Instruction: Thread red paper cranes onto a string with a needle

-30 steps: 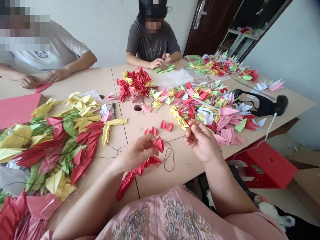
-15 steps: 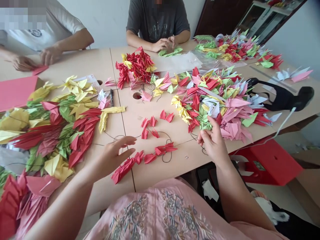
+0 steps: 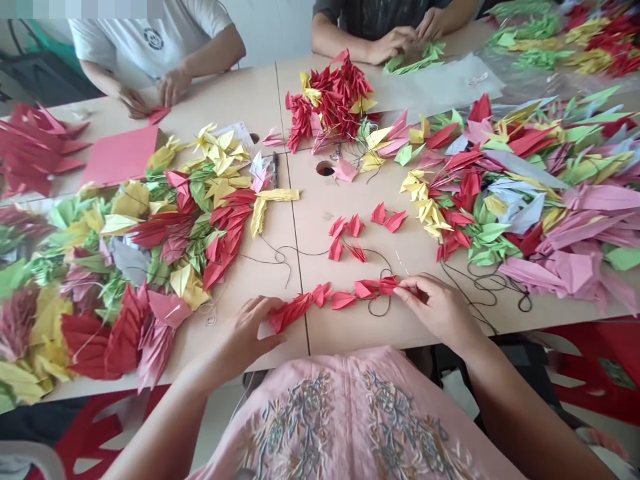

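On my feed, the right hand (image 3: 435,308) has its fingers closed on one end of a strand of red paper cranes (image 3: 343,300), which lies across the pale wooden tabletop (image 3: 320,337) near its front edge. The left hand (image 3: 245,330) rests beside the other end, its fingers spread open and gripping nothing. Black thread (image 3: 485,283) loops across the surface. A heap of multicoloured cranes (image 3: 150,233) spreads left, a second heap (image 3: 540,200) spreads right, and a red pile (image 3: 330,100) stands beyond a round hole (image 3: 325,169). Red plastic chairs (image 3: 595,373) sit below the edge, and a co-worker's hands (image 3: 395,43) work across the tabletop.
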The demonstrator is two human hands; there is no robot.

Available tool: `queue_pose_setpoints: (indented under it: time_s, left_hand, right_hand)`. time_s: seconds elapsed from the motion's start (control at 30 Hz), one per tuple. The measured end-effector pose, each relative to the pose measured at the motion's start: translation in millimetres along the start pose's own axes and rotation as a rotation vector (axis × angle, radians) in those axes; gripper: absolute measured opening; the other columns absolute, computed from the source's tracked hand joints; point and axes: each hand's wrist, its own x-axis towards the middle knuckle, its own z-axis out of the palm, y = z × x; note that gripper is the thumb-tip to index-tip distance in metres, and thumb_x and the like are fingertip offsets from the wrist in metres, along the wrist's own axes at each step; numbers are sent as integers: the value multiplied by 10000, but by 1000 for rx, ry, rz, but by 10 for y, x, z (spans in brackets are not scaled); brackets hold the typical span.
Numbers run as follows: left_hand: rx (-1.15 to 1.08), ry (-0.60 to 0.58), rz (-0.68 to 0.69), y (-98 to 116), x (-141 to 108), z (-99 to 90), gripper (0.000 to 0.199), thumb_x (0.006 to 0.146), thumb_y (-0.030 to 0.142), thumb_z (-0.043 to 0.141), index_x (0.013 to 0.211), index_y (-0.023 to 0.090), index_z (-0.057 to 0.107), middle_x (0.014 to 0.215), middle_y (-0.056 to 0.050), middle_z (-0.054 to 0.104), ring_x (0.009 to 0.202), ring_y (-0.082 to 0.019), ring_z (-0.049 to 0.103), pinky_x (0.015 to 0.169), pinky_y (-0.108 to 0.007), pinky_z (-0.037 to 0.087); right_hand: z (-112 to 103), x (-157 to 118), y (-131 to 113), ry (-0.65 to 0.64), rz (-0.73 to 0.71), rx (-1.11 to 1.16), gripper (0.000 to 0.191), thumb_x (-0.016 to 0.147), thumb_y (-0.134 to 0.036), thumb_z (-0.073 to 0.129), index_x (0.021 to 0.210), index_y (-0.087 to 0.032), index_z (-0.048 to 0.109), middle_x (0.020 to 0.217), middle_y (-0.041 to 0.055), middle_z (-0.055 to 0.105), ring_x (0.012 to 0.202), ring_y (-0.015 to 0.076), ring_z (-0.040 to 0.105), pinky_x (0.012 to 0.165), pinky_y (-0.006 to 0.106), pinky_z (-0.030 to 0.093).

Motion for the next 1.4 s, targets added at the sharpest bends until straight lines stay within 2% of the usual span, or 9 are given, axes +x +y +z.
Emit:
queue_pose_setpoints:
  time_s: [0.13, 0.27, 0.5, 0.63, 0.83, 1.0, 1.13, 1.27, 1.4]
  left_hand:
    - [11, 53, 19, -5, 64, 65, 282, 828, 166, 577, 1101, 237, 552, 1019, -49, 649, 969, -222, 629, 835, -380, 526]
    - [28, 116, 16, -12, 143, 10, 299, 833, 156, 531, 1118, 245, 544, 1065, -52, 647, 1000, -224, 633, 867, -379, 517]
    - [48, 185, 21, -81, 256, -47, 307, 835, 201, 505, 1134, 247, 557, 1111, -61, 640, 971, -224, 661, 840, -347, 538]
    - [69, 218, 89, -138, 330, 9, 324, 843, 257, 527, 1164, 242, 565, 1138, -79, 634, 1018, -247, 643, 880, -384, 532]
    - [65, 262, 144, -181, 408, 117, 381, 858, 382, 593, 1207, 232, 556, 1180, -109, 620, 1095, -283, 605, 936, -443, 513]
    - [90, 308, 161, -201, 396, 167, 352, 858, 402, 589, 1175, 250, 578, 1128, -82, 659, 1049, -273, 615, 901, -415, 521]
    - [60, 339, 164, -207, 388, 186, 301, 877, 379, 571, 1148, 249, 587, 1091, -75, 686, 1018, -262, 623, 877, -401, 522]
    - [35, 334, 176, -214, 411, 190, 294, 873, 365, 580, 1138, 238, 598, 1082, -76, 697, 1018, -263, 624, 879, -399, 517]
    - [26, 331, 187, -225, 433, 194, 299, 868, 346, 590, 1144, 231, 600, 1086, -81, 699, 1014, -265, 623, 877, -400, 515]
  right_hand:
    - [-71, 13, 24, 29, 18, -9, 258, 925, -405, 534, 785, -206, 621, 721, 51, 668, 594, 178, 605, 549, 294, 470]
    - [-181, 4, 106, 106, 68, -48, 237, 905, -407, 563, 790, -211, 632, 704, 43, 667, 566, 173, 590, 548, 291, 462]
    - [-245, 24, 173, 166, 98, -76, 292, 908, -447, 544, 773, -204, 632, 658, 34, 629, 551, 169, 568, 535, 288, 450]
    - [-257, 45, 60, 206, 54, -118, 271, 921, -424, 538, 876, -193, 673, 673, 28, 590, 584, 171, 552, 570, 291, 457]
    - [-6, 137, -303, 111, -121, -91, 297, 909, -465, 576, 833, -193, 666, 703, 48, 631, 602, 171, 554, 592, 291, 436]
    - [253, 218, -382, 30, -73, -170, 329, 934, -408, 531, 691, -199, 608, 644, 28, 624, 584, 160, 555, 561, 276, 389]
    - [153, 219, -320, 40, -43, -162, 274, 924, -279, 517, 666, -206, 575, 625, 11, 613, 559, 150, 555, 552, 271, 406]
    - [25, 216, -321, 119, -9, -194, 161, 913, -260, 538, 802, -198, 636, 703, 42, 639, 610, 175, 591, 588, 295, 450]
    - [153, 271, -458, 41, -174, -218, 113, 915, -253, 583, 965, -195, 666, 825, 71, 683, 723, 204, 635, 665, 327, 501]
